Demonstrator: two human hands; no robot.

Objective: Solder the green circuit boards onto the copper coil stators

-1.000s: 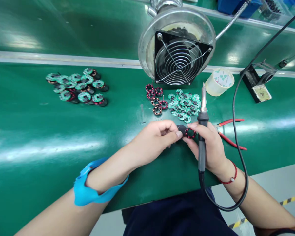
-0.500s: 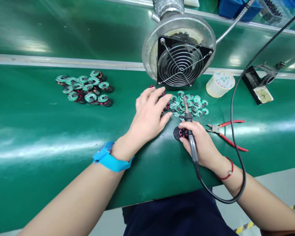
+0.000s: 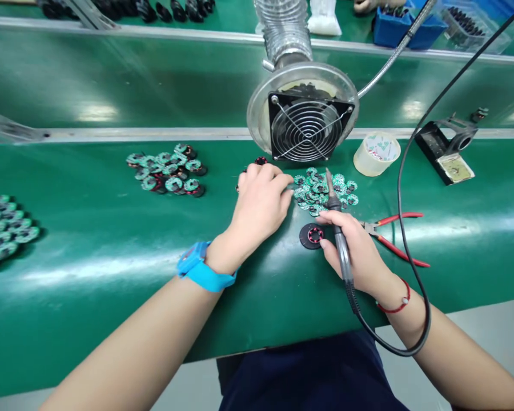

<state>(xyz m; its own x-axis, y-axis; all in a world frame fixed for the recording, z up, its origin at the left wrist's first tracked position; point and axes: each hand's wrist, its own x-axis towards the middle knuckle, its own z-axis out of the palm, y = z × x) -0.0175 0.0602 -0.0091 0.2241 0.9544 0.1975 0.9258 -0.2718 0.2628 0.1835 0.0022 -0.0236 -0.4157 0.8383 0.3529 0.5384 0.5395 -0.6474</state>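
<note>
My right hand (image 3: 357,248): fingers gripping one soldering iron (image 3: 344,252). Just beside, on the tabletop (image 3: 274,319): one red-and-black coil (image 3: 310,234), lying on a black disc (image 3: 305,241). My left hand (image 3: 260,200): fingers bent over ring coils (image 3: 261,161), beside green circuit boards (image 3: 312,190); whether gripping, I cannot tell.

Electronics workshop, soldering station.
Evidence: green bench (image 3: 257,311), iron (image 3: 341,245), stand (image 3: 432,151), fan (image 3: 307,137) on metal duct (image 3: 283,28), heaped circuit boards (image 3: 316,191), pliers (image 3: 371,228), parts bin (image 3: 394,34) on shelf (image 3: 223,34).
</note>
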